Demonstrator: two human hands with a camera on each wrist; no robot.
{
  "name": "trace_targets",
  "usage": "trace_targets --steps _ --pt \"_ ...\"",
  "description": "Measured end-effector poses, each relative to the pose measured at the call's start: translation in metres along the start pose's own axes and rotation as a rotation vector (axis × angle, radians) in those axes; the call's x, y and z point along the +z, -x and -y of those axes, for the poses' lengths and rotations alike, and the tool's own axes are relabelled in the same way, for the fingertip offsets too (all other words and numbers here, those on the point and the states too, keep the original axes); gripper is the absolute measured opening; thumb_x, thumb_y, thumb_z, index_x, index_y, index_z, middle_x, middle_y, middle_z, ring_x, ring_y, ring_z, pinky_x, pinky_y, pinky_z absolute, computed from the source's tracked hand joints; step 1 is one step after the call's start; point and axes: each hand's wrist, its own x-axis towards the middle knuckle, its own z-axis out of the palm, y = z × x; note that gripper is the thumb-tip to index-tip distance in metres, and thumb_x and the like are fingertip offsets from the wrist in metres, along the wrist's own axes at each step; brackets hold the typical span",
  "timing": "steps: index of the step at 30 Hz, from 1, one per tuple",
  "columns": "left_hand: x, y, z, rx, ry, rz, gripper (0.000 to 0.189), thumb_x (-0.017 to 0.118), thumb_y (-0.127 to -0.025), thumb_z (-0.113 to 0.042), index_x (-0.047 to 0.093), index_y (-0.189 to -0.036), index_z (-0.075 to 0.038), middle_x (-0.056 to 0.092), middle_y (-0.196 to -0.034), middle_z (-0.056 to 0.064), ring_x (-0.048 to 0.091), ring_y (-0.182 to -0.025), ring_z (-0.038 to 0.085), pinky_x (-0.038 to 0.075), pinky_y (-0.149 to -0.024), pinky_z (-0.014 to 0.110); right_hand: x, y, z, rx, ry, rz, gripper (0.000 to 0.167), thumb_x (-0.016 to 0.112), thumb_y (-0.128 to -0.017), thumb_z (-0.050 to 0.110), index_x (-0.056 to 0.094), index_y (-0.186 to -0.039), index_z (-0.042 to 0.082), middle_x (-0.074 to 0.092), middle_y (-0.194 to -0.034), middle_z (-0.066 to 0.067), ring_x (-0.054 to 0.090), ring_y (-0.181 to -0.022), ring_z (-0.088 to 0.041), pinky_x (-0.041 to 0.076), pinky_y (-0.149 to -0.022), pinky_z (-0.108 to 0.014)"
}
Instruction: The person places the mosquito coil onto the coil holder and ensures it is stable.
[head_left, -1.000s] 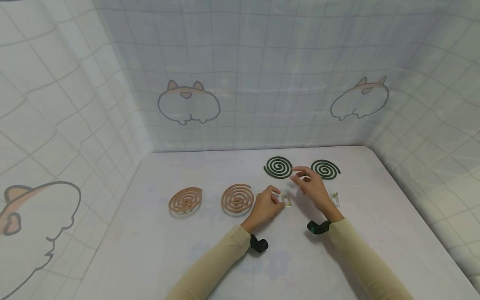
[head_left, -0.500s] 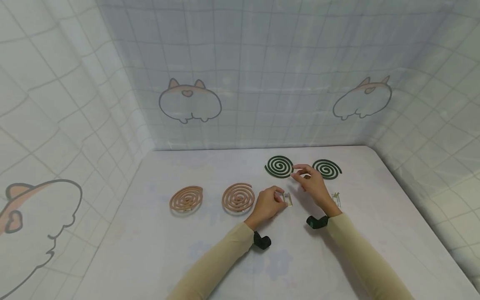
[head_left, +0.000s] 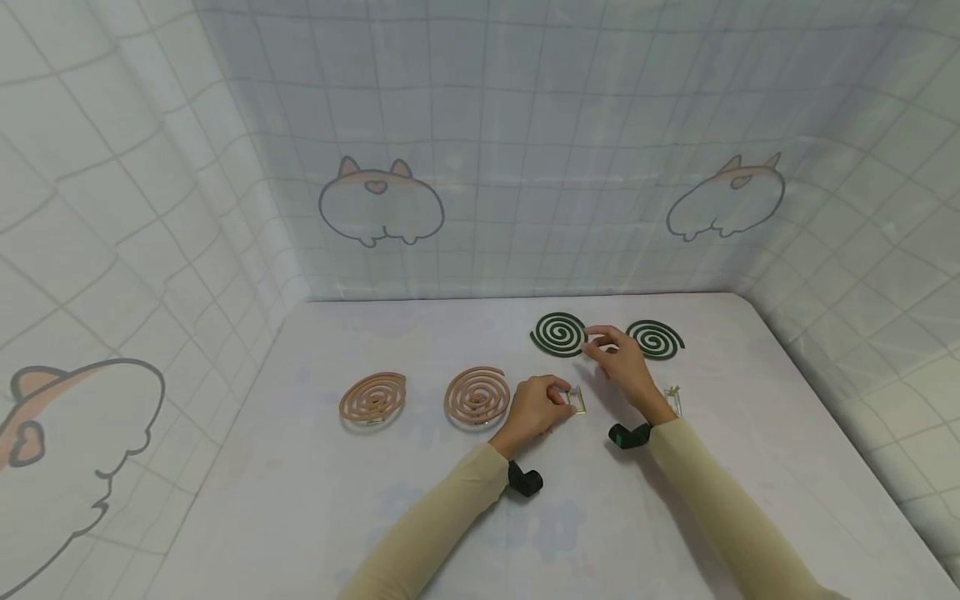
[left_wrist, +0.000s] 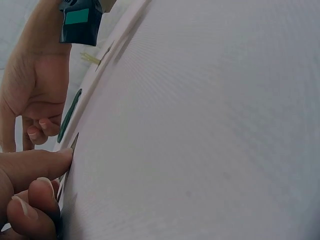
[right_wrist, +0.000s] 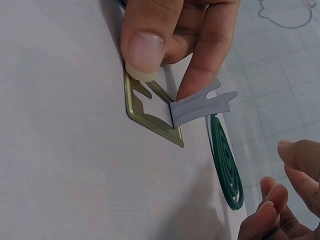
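My left hand [head_left: 534,407] pinches one edge of a small metal mosquito coil stand [right_wrist: 131,102] low over the white tabletop. In the right wrist view, the thumb lies on the stand's frame, and a forked tab [right_wrist: 200,104] is bent up from it. My right hand [head_left: 628,367] hovers between two dark green mosquito coils, thumb and forefinger apart beside the left green coil [head_left: 558,335]. Its fingers hold nothing. Partly behind that hand lies the right green coil [head_left: 656,340]. A second metal stand [head_left: 672,392] shows just beyond the right wrist.
Two brown mosquito coils stand raised to the left: one far left [head_left: 372,400], the other [head_left: 476,397] close beside my left hand. White sheeting [head_left: 487,125] with grid lines and cartoon animals surrounds the table [head_left: 300,500] at the back and sides.
My left hand has moved slightly right, from beside the metal stand to a hold on its edge. My right hand has shifted a little away from me, still beside the green coil.
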Motion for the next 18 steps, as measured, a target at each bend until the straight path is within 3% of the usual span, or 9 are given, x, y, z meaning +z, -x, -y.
trace_targets --steps 7,18 --pt "0.0 0.0 0.0 -0.028 0.016 0.007 0.03 0.084 -0.086 -0.013 0.076 -0.114 -0.009 0.064 -0.075 -0.008 0.051 -0.037 0.007 0.044 -0.036 0.025 0.002 -0.009 -0.001 0.011 0.049 0.01 0.044 0.073 -0.098 0.025 0.061 -0.137 0.007 0.061 -0.117 -0.019 0.05 -0.062 -0.016 0.046 -0.053 -0.03" --pt "0.003 0.003 -0.001 0.004 0.042 0.027 0.031 0.085 -0.086 -0.014 0.076 -0.115 -0.008 0.065 -0.076 -0.007 0.053 -0.04 0.008 0.044 -0.037 0.026 0.002 -0.02 -0.009 0.044 0.051 -0.003 0.041 0.073 -0.098 0.024 0.063 -0.135 0.009 0.059 -0.12 -0.02 0.045 -0.056 -0.013 0.042 -0.05 -0.029"
